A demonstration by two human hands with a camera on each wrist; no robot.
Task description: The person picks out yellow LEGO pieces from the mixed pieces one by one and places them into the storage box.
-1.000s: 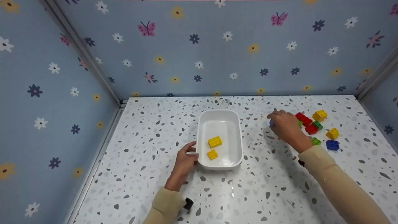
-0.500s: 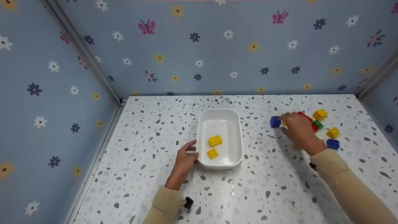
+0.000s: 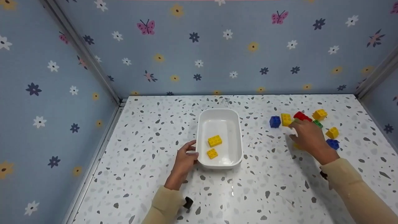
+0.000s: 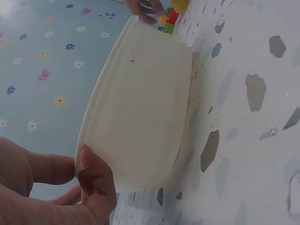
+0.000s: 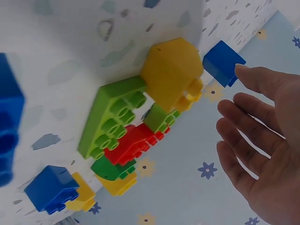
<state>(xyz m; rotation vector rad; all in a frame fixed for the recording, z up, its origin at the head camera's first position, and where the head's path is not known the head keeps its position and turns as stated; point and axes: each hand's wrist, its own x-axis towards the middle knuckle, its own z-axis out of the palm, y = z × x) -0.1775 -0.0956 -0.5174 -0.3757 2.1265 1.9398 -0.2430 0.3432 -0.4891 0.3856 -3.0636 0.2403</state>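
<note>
My left hand [image 3: 183, 161] grips the near-left rim of a white plastic tub [image 3: 231, 133], thumb and fingers pinching its edge in the left wrist view. Two yellow toy bricks [image 3: 215, 141] lie inside the tub. Over the loose bricks at the right, my right hand [image 3: 307, 137] hovers with relaxed, spread fingers and holds nothing. In the right wrist view a yellow brick [image 5: 171, 70], a long light-green brick [image 5: 110, 117] and a red brick [image 5: 129, 143] lie beside it. In the head view the hand partly hides several bricks.
A blue brick [image 3: 275, 121] and a yellow brick [image 3: 286, 119] stand left of the right hand. Farther right lie two more yellow bricks [image 3: 332, 133] and another blue brick [image 3: 333, 144]. Flower-patterned panels [image 3: 217, 46] enclose the speckled table [image 3: 149, 133].
My right hand has moved right and slightly nearer, from over the blue brick, uncovering it and the yellow brick beside it. The left hand and tub have stayed put.
</note>
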